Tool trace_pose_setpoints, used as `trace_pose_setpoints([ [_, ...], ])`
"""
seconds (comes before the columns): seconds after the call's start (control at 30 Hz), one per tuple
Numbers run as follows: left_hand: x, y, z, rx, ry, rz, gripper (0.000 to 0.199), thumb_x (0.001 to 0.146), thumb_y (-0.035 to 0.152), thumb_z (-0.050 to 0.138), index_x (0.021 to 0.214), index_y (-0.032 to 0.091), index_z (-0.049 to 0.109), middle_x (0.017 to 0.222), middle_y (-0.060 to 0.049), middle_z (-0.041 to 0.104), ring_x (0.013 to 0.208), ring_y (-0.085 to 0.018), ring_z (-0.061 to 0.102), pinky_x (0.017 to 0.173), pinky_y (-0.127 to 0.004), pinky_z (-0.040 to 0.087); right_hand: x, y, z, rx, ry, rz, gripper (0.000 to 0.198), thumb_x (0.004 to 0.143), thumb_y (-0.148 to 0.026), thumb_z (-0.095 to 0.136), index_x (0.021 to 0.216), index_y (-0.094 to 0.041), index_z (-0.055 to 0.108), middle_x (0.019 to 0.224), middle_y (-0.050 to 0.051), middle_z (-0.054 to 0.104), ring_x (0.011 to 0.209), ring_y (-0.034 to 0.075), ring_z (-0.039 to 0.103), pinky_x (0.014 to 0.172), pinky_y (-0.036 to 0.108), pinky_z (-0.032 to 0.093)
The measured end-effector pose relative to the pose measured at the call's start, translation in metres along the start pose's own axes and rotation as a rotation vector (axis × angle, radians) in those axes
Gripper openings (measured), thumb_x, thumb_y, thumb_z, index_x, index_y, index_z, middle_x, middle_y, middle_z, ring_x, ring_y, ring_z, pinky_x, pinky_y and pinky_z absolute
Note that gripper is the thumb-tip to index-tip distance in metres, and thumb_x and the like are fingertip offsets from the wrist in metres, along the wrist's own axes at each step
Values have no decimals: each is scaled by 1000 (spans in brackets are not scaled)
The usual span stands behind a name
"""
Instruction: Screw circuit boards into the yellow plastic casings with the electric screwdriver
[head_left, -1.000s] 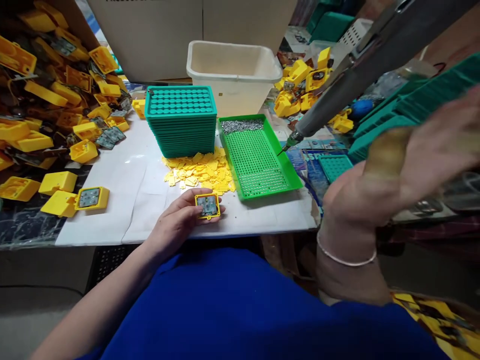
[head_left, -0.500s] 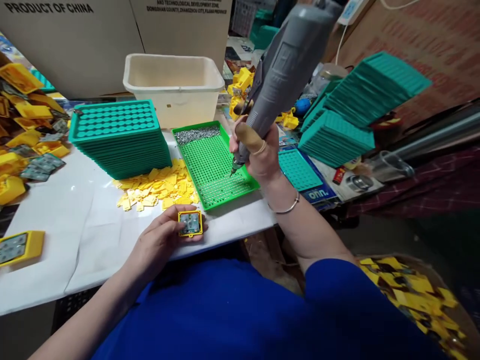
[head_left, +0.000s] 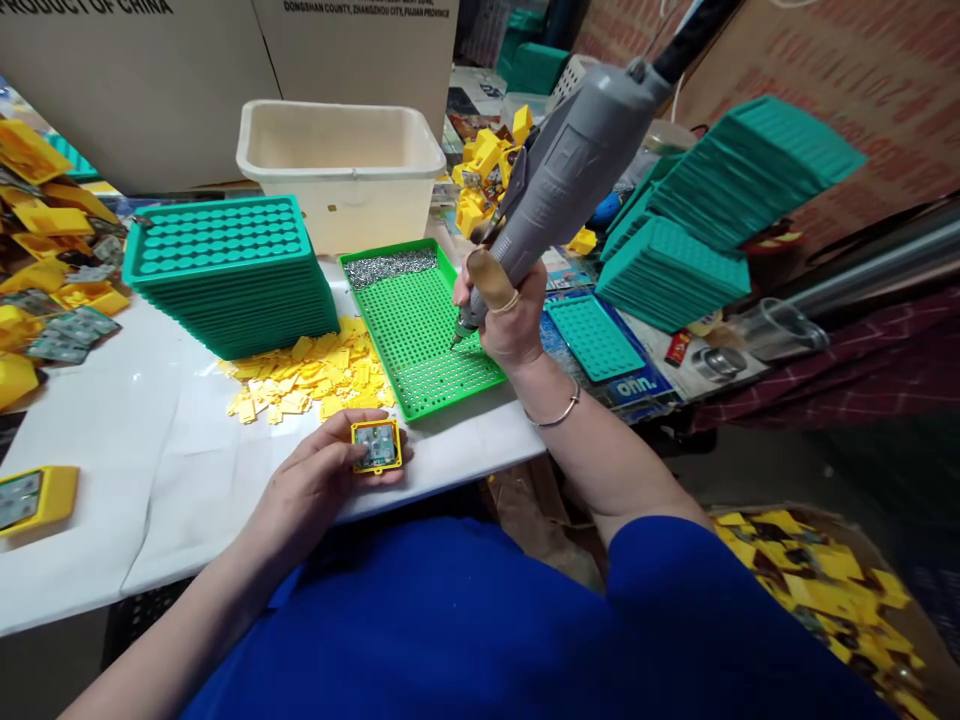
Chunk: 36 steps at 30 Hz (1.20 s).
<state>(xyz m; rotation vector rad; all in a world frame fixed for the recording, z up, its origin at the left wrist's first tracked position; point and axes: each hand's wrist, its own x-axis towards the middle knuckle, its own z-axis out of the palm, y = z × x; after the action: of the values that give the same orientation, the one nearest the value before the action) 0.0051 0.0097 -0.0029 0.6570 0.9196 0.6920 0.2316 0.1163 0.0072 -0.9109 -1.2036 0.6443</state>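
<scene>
In the head view I have the yellow case gripped in my left hand, thumb lapping one edge, near the front of the white tabletop. It looks light and stiff; the circuit board inside seems fragile, so I'd hold the rim. My right hand wraps the grey screwdriver, probably heavier, best held low on its barrel. Its tip is over the green tray; whether they touch, I can't tell.

Carton, upper left: “PRODUCT OF CHINA”, partly cropped; adjoining panel: “DONGSHAN COUNTY, ZHANGZHOU CITY, FUJIAN PROVINCE”. Brown cardboard, upper right: reddish print, unclear.
</scene>
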Motion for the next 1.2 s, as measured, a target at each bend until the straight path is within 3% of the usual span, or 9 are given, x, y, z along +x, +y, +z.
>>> trace_pose_setpoints([
  [0.33,0,2,2,10,20,-9,37,80,17,60,117,12,59,105,-15,74,95,-27,71,80,-39,60,-3,1,-1,-121,25,5,39,82,-64,56,84,-25,55,65,-3,52,57,12,57,59,32,55],
  [0.63,1,2,4,10,28,-10,38,79,18,61,116,12,58,104,-15,74,94,-27,71,79,-39,60,-1,-1,1,-28,22,-25,44,74,-67,63,85,-26,50,62,-6,50,52,10,53,54,30,50],
  [0.83,-1,3,8,-17,50,0,36,77,16,61,113,12,60,103,-14,74,94,-26,71,80,-37,60,1,-29,11,36,-2,-58,39,76,-65,62,80,-29,48,59,-6,46,50,12,48,51,30,45],
  [1.03,2,0,7,-86,42,4,35,74,13,61,110,12,61,96,-12,74,87,-26,73,78,-38,61,-38,-75,42,342,-191,34,34,75,-58,69,76,-29,52,58,-6,48,45,11,45,45,27,41],
  [1.2,2,-1,7,-86,49,32,33,74,12,62,107,13,63,101,-10,73,87,-25,72,80,-42,61,-67,-77,57,362,-298,177,37,73,-63,68,74,-29,54,65,-4,53,48,11,46,48,31,48],
])
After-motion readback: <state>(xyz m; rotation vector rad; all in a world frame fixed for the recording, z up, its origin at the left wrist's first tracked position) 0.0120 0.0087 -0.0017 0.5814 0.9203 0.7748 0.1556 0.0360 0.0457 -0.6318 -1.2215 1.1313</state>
